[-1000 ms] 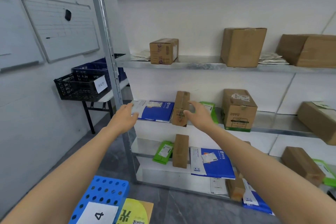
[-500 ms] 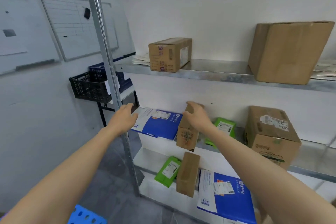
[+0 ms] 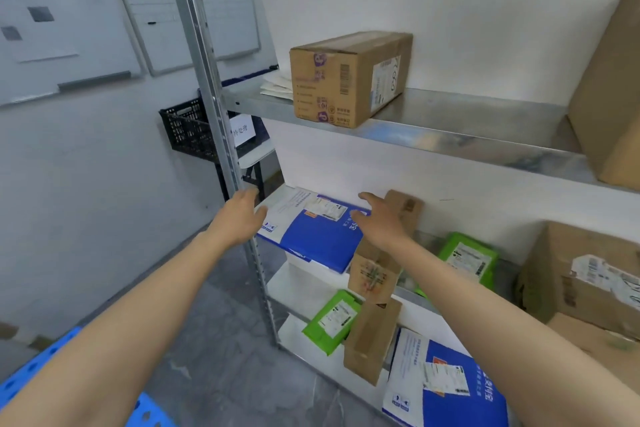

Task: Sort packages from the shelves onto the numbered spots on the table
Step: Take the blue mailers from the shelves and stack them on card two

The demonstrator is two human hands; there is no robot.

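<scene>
A blue-and-white mailer (image 3: 311, 239) lies flat at the left end of the middle shelf. My left hand (image 3: 239, 215) is at its left corner beside the steel upright (image 3: 207, 80), fingers relaxed. My right hand (image 3: 381, 220) hovers over the mailer's right edge with fingers spread, holding nothing. Just behind and below that hand a slim brown box (image 3: 374, 274) stands upright against the mailer. Whether either hand touches the mailer is unclear.
The upper shelf (image 3: 450, 139) carries a printed carton (image 3: 346, 80) and a big box (image 3: 609, 97). A green mailer (image 3: 467, 260) and a taped carton (image 3: 581, 277) sit right of my hand. More parcels lie on the shelf below. A black crate (image 3: 187, 128) stands left; a blue perforated surface (image 3: 20, 381) is at the bottom left.
I have stepped closer to the shelves. My right hand left the top of the slim brown box and moved left over the blue mailer. My left hand stays by the mailer's left corner.
</scene>
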